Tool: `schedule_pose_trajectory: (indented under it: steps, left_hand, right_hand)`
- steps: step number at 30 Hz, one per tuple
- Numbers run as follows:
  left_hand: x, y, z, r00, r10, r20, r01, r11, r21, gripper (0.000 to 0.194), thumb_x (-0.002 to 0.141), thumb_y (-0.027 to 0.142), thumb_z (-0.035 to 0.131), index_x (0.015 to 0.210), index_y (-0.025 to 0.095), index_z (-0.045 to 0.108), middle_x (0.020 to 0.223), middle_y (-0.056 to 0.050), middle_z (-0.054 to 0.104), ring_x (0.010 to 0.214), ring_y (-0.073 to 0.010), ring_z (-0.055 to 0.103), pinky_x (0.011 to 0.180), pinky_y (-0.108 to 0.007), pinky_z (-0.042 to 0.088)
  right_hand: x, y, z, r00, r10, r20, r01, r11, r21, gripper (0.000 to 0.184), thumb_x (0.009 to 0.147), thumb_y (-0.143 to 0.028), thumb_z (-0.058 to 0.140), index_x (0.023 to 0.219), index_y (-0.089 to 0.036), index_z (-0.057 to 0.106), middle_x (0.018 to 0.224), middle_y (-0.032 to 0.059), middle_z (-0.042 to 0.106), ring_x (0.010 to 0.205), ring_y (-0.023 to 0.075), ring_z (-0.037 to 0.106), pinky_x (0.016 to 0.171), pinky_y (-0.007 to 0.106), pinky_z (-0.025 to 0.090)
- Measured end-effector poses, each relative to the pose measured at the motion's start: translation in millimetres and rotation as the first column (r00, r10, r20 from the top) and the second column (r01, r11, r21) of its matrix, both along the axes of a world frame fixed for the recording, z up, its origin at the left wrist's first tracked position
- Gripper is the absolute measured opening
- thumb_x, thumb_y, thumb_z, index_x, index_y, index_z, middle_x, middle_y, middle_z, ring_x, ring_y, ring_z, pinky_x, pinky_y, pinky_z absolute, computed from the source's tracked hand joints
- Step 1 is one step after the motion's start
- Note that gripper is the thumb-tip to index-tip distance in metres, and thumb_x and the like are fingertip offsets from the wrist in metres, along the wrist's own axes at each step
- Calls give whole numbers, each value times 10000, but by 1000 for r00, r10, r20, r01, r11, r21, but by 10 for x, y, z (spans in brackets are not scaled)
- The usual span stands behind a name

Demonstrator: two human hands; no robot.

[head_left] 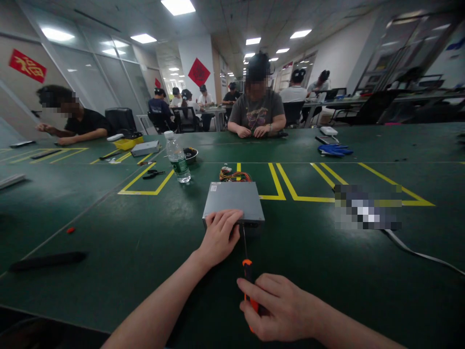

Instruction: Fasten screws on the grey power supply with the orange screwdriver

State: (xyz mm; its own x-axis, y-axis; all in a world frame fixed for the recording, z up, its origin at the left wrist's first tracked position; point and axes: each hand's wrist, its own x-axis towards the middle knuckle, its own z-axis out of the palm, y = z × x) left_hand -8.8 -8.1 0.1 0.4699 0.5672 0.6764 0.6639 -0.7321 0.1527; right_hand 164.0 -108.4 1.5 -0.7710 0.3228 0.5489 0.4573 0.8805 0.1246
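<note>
A grey metal computer power supply (232, 198) lies on the green table in front of me, its bundle of coloured cables (236, 176) coming out at the far side. My left hand (222, 237) grips its near edge, fingers over the top and thumb down by the front face. In my right hand (278, 305) is a screwdriver with an orange and black handle (248, 276). Its thin shaft points away from me to the near face of the power supply, at the right of my left thumb. The exact spot of the tip is hard to make out.
A water bottle (178, 157) stands left of the power supply, near black pliers (153, 174). At left lie a dark strip (49, 261) and a small red piece (70, 230). Blue gloves (334, 150) lie at far right. A person (257, 109) sits opposite.
</note>
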Motion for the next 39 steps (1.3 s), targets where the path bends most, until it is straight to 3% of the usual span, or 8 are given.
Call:
schedule_pose_trajectory:
  steps: [6, 12, 15, 18, 21, 28, 35, 39]
  left_hand:
    - [12, 21, 9, 996, 58, -67, -58, 998, 2, 332, 869, 234, 475, 1199, 245, 512, 1251, -48, 553, 1167, -202, 457, 923, -359, 288]
    - [9, 24, 40, 998, 39, -55, -40, 999, -15, 302, 881, 229, 453, 1174, 245, 525, 1241, -34, 563, 1167, -193, 460, 935, -364, 277]
    - [14, 20, 52, 998, 42, -44, -43, 999, -24, 291, 881, 233, 453, 1162, 249, 529, 1232, -28, 570, 1145, -189, 476, 927, -362, 280]
    - [13, 16, 55, 998, 45, -35, -47, 998, -34, 285, 878, 231, 459, 1153, 251, 534, 1230, -24, 570, 1136, -184, 480, 922, -357, 284]
    - [7, 12, 59, 998, 43, -37, -45, 998, -47, 288, 878, 227, 461, 1156, 251, 532, 1234, -24, 567, 1137, -181, 478, 925, -354, 284]
    - [5, 20, 71, 998, 38, -40, -39, 999, -26, 280, 869, 222, 477, 1141, 246, 541, 1212, -21, 581, 1124, -181, 489, 920, -352, 288]
    - [4, 38, 31, 999, 23, -21, -24, 999, -48, 288, 876, 224, 472, 1157, 253, 529, 1225, -23, 572, 1130, -188, 481, 914, -363, 286]
    - [9, 40, 42, 1000, 21, -12, -22, 999, -38, 279, 880, 226, 472, 1151, 258, 529, 1224, -17, 573, 1127, -186, 482, 911, -364, 284]
  right_hand:
    - [36, 1, 199, 999, 32, -39, -38, 987, -158, 329, 792, -318, 597, 1105, -220, 613, 1018, 113, 675, 721, 170, 650, 680, 265, 521]
    - [12, 13, 138, 999, 34, -12, -35, 996, -85, 151, 799, -169, 566, 904, -227, 657, 1043, 91, 669, 702, 137, 636, 681, 256, 515]
    - [0, 9, 137, 1000, 19, 11, -18, 993, -116, 107, 809, -234, 568, 857, -200, 657, 1029, 113, 671, 700, 150, 638, 679, 260, 516]
    - [-9, 10, 184, 999, 41, 12, -37, 976, -214, 276, 823, -365, 549, 1011, -184, 637, 1028, 148, 664, 728, 183, 649, 695, 290, 517]
    - [-14, 12, 200, 996, 75, 44, -61, 964, -259, 331, 842, -357, 524, 1099, -162, 600, 1028, 181, 656, 745, 205, 655, 710, 320, 512]
    - [-25, 8, 69, 998, 46, -45, -54, 979, -196, 218, 853, -343, 509, 944, -171, 607, 1023, 140, 665, 749, 172, 641, 695, 283, 505]
    - [-4, 41, 96, 994, 62, -88, -71, 992, -109, 369, 925, -405, 368, 1129, -163, 558, 996, 125, 662, 737, 175, 633, 651, 309, 503]
    - [-3, 42, 30, 992, 61, -108, -63, 998, -15, 204, 838, -320, 552, 887, -133, 616, 1018, 129, 661, 595, 140, 588, 514, 276, 459]
